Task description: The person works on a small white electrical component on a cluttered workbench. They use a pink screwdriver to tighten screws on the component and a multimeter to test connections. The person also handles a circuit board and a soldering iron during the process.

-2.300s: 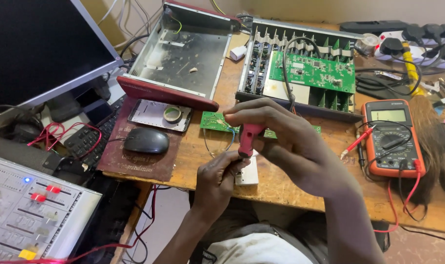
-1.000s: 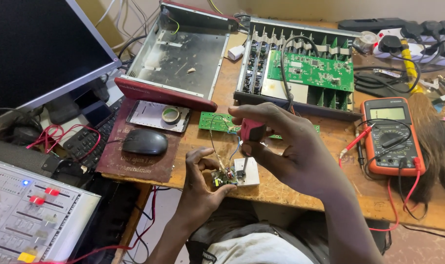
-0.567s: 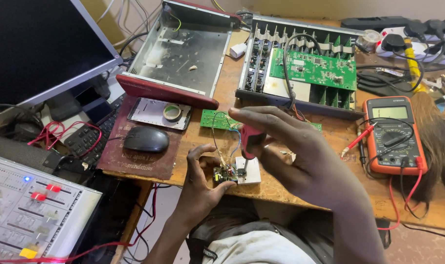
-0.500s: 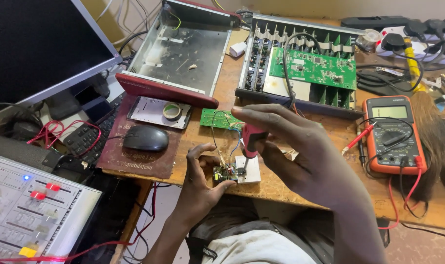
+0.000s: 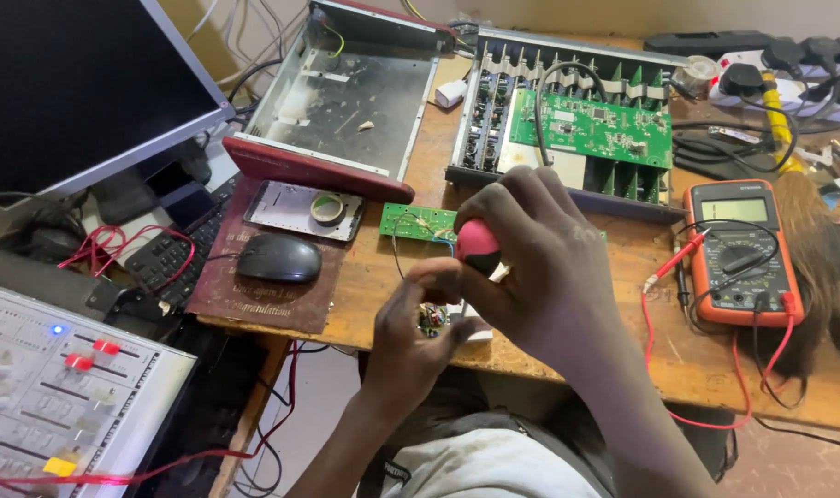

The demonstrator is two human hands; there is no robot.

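My right hand (image 5: 540, 258) grips a tool with a red-pink handle (image 5: 476, 242), held upright with its tip pointing down. Just below it my left hand (image 5: 411, 337) pinches a small round circuit board (image 5: 432, 319) with thin wires running off it. Both hands hover over the front edge of the wooden desk (image 5: 374, 286). A small green circuit board (image 5: 416, 222) lies on the desk right behind the hands. The tool's tip is hidden by my fingers.
An orange multimeter (image 5: 741, 251) with red and black leads sits to the right. An open metal chassis (image 5: 355, 92) and a chassis with a green board (image 5: 593, 129) lie behind. A black mouse (image 5: 278, 258), a monitor (image 5: 70, 83) and a white mixer panel (image 5: 60, 387) stand left.
My left hand has lifted the small round board closer to the tool, and my right hand has shifted slightly over it. The view has moved a little.
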